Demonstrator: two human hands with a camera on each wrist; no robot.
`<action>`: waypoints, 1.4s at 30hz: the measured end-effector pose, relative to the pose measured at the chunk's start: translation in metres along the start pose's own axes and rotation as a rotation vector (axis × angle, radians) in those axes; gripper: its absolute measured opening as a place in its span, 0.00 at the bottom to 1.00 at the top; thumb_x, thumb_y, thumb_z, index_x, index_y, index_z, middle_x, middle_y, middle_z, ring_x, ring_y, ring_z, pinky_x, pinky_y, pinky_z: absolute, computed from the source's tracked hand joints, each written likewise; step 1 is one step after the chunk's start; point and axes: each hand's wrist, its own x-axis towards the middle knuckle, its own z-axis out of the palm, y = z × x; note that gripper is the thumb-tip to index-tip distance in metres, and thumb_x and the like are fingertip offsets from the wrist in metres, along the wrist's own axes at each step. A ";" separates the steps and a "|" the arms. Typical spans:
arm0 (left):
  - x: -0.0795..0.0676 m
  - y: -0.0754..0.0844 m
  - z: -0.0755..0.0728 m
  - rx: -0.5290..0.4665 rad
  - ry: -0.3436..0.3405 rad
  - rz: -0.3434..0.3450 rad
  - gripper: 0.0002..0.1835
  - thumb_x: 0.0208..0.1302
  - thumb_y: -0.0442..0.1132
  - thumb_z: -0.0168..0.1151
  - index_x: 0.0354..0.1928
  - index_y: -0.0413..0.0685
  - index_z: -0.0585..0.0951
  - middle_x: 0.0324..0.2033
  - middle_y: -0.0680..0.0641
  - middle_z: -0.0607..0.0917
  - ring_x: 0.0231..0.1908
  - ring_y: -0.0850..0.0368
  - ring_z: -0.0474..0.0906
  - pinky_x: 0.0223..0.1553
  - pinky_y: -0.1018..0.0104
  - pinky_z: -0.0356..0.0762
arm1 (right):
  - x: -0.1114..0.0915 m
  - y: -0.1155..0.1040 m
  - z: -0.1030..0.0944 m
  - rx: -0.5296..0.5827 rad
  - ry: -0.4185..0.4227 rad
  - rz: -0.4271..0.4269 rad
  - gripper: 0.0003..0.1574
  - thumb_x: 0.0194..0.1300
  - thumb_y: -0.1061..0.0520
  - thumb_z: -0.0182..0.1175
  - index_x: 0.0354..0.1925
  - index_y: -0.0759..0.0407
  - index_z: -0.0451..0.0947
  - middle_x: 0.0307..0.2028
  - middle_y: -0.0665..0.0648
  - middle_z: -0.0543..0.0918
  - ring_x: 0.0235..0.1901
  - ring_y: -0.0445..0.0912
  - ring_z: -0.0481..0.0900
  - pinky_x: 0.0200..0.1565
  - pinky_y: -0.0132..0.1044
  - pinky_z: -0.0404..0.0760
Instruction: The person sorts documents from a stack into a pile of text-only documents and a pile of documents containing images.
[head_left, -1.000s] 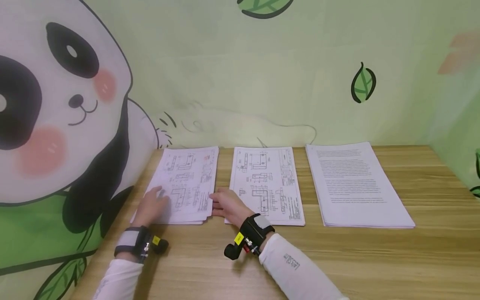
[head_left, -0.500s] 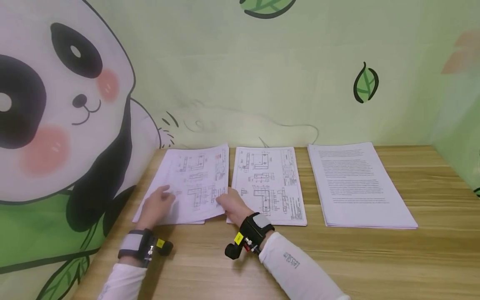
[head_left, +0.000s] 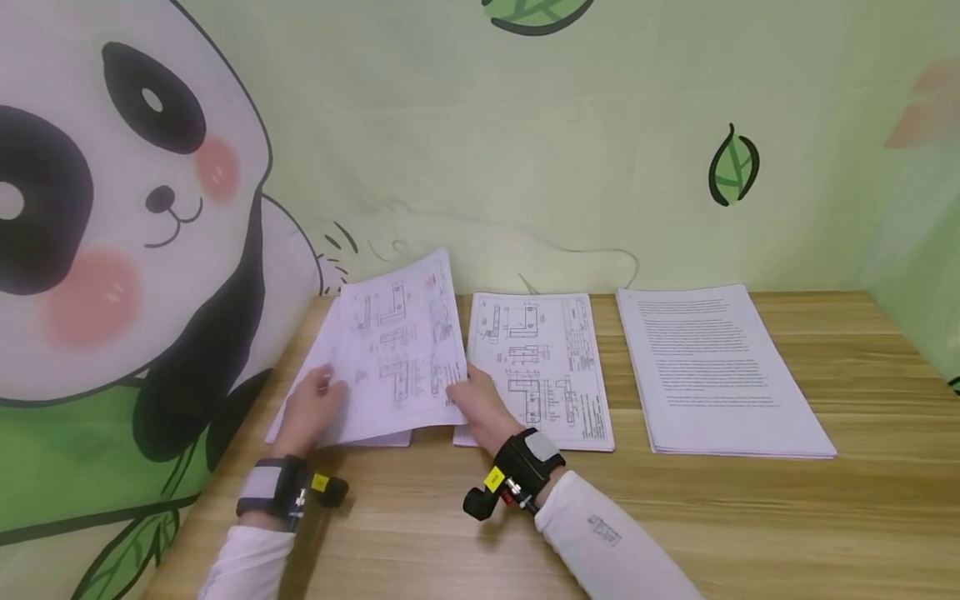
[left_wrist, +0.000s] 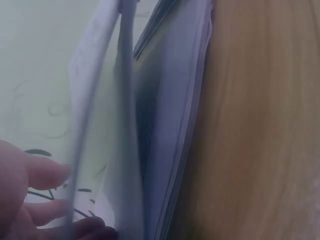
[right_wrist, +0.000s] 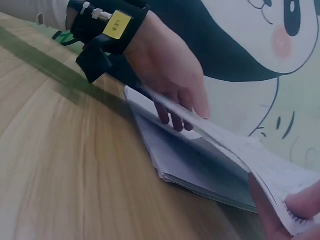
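Printed sheets of paper (head_left: 397, 350) with technical drawings are raised and tilted above the left paper stack (head_left: 393, 439). My right hand (head_left: 483, 408) pinches their right edge, with the thumb (right_wrist: 305, 202) on the printed face. At the opposite edge is my left hand (head_left: 307, 408); in the right wrist view its fingers (right_wrist: 175, 120) lie on both sides of the sheets. The left wrist view shows the lifted paper (left_wrist: 130, 125) edge-on and blurred, apart from the pile (left_wrist: 180, 100) beneath. Part of the left stack is hidden behind the raised sheets.
A second stack of drawings (head_left: 558, 367) lies in the middle, partly behind my right hand. To its right is a stack of text pages (head_left: 705, 375). All rest on a wooden table (head_left: 750, 517) against a wall with a panda picture (head_left: 172, 250).
My right hand has taken the top sheets by their right edge, drawn them rightward and lifted them, so they now tilt up off the stack. My left hand has shifted slightly right.
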 end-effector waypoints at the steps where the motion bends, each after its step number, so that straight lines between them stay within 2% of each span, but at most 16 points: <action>1: 0.000 0.000 0.001 -0.015 0.011 -0.006 0.36 0.69 0.54 0.42 0.73 0.49 0.46 0.70 0.34 0.57 0.68 0.36 0.55 0.65 0.38 0.57 | -0.001 -0.001 -0.004 0.015 -0.013 -0.003 0.35 0.59 0.68 0.47 0.66 0.56 0.63 0.57 0.58 0.77 0.51 0.49 0.75 0.51 0.40 0.74; 4: 0.000 0.002 0.003 -0.074 0.029 -0.028 0.41 0.66 0.62 0.41 0.74 0.53 0.41 0.71 0.35 0.53 0.69 0.36 0.52 0.66 0.37 0.55 | -0.006 -0.005 -0.015 0.068 -0.072 -0.021 0.34 0.62 0.67 0.48 0.66 0.54 0.62 0.59 0.57 0.75 0.55 0.50 0.74 0.58 0.45 0.72; 8: -0.002 0.006 0.009 -0.186 -0.013 -0.049 0.49 0.59 0.70 0.42 0.73 0.56 0.35 0.74 0.41 0.44 0.72 0.40 0.42 0.69 0.38 0.46 | -0.011 -0.008 -0.031 0.111 -0.147 -0.049 0.32 0.65 0.66 0.47 0.67 0.51 0.62 0.60 0.56 0.75 0.58 0.50 0.73 0.60 0.48 0.71; 11: -0.005 0.012 0.015 -0.282 -0.041 -0.030 0.50 0.56 0.72 0.45 0.74 0.56 0.41 0.72 0.42 0.53 0.71 0.42 0.49 0.69 0.41 0.48 | -0.014 -0.008 -0.042 0.108 -0.183 -0.082 0.33 0.66 0.66 0.46 0.67 0.49 0.60 0.61 0.55 0.74 0.58 0.50 0.73 0.59 0.47 0.72; 15: -0.009 0.024 0.025 -0.366 -0.036 0.058 0.41 0.59 0.66 0.50 0.70 0.56 0.55 0.60 0.44 0.70 0.60 0.47 0.65 0.62 0.48 0.61 | -0.019 -0.010 -0.058 0.075 -0.192 -0.128 0.33 0.67 0.65 0.44 0.68 0.48 0.58 0.61 0.55 0.74 0.58 0.50 0.73 0.54 0.44 0.75; 17: -0.011 0.031 0.030 -0.378 -0.033 0.094 0.38 0.60 0.64 0.50 0.68 0.57 0.58 0.57 0.45 0.72 0.58 0.48 0.67 0.61 0.49 0.62 | -0.023 -0.012 -0.067 0.053 -0.180 -0.131 0.32 0.67 0.64 0.44 0.68 0.47 0.58 0.60 0.54 0.75 0.57 0.49 0.74 0.52 0.41 0.76; 22: -0.018 0.050 0.045 -0.417 -0.027 0.175 0.33 0.64 0.58 0.51 0.68 0.57 0.59 0.58 0.46 0.73 0.60 0.50 0.68 0.65 0.47 0.61 | -0.031 -0.019 -0.088 0.017 -0.140 -0.124 0.31 0.67 0.63 0.46 0.67 0.48 0.59 0.57 0.54 0.77 0.54 0.48 0.76 0.48 0.37 0.76; 27: -0.024 0.068 0.060 -0.463 -0.036 0.260 0.29 0.66 0.55 0.50 0.66 0.58 0.61 0.57 0.47 0.75 0.57 0.51 0.71 0.63 0.48 0.64 | -0.037 -0.027 -0.111 -0.045 -0.042 -0.093 0.31 0.68 0.56 0.49 0.67 0.47 0.57 0.54 0.53 0.78 0.53 0.47 0.75 0.53 0.40 0.73; 31: -0.028 0.081 0.074 -0.480 -0.063 0.292 0.27 0.66 0.53 0.51 0.65 0.60 0.63 0.57 0.49 0.75 0.58 0.52 0.70 0.65 0.47 0.63 | -0.038 -0.033 -0.131 -0.060 0.037 -0.073 0.33 0.69 0.48 0.48 0.69 0.47 0.54 0.56 0.56 0.75 0.55 0.49 0.72 0.58 0.43 0.68; 36: -0.034 0.098 0.093 -0.500 -0.106 0.318 0.27 0.67 0.50 0.50 0.66 0.56 0.62 0.59 0.48 0.74 0.61 0.52 0.67 0.68 0.48 0.58 | -0.039 -0.039 -0.152 0.001 0.081 -0.058 0.35 0.72 0.45 0.40 0.72 0.49 0.47 0.65 0.57 0.65 0.62 0.49 0.62 0.65 0.47 0.60; 39: -0.036 0.108 0.103 -0.532 -0.142 0.304 0.27 0.68 0.48 0.49 0.67 0.58 0.61 0.57 0.48 0.74 0.59 0.52 0.69 0.66 0.49 0.62 | -0.041 -0.041 -0.160 -0.004 0.118 -0.046 0.34 0.73 0.47 0.37 0.73 0.52 0.45 0.68 0.56 0.61 0.65 0.48 0.58 0.69 0.48 0.55; 41: -0.036 0.113 0.110 -0.551 -0.154 0.285 0.25 0.68 0.48 0.49 0.66 0.58 0.62 0.56 0.49 0.75 0.57 0.53 0.70 0.64 0.50 0.63 | -0.043 -0.041 -0.164 -0.042 0.138 -0.047 0.33 0.74 0.49 0.36 0.73 0.53 0.45 0.68 0.56 0.61 0.64 0.48 0.59 0.69 0.48 0.57; 42: -0.036 0.116 0.114 -0.560 -0.161 0.274 0.25 0.68 0.47 0.49 0.66 0.59 0.63 0.55 0.49 0.76 0.57 0.53 0.70 0.64 0.50 0.63 | -0.043 -0.040 -0.166 -0.082 0.160 -0.051 0.33 0.73 0.49 0.36 0.73 0.53 0.46 0.66 0.57 0.64 0.62 0.49 0.62 0.66 0.48 0.61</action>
